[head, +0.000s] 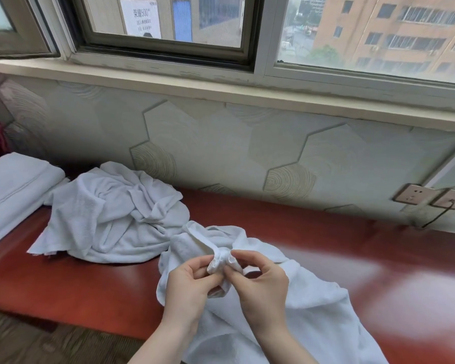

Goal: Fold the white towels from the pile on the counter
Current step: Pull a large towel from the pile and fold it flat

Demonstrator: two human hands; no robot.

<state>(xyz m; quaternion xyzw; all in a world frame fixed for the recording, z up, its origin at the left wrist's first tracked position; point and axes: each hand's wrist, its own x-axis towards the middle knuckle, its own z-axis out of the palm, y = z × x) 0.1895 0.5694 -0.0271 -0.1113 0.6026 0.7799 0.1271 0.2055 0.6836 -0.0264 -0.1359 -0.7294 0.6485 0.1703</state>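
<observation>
Left hand [188,286] and right hand [260,282] pinch a bunched corner of a white towel [313,306] overhanging the bench's [378,285] near edge. The pile [111,214] lies at ten o'clock; bare bench spreads toward three o'clock.

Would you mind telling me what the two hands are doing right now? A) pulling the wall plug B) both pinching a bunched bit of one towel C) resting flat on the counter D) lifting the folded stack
B: the left hand and right hand both pinch a bunched bit of the towel on the counter.
</observation>
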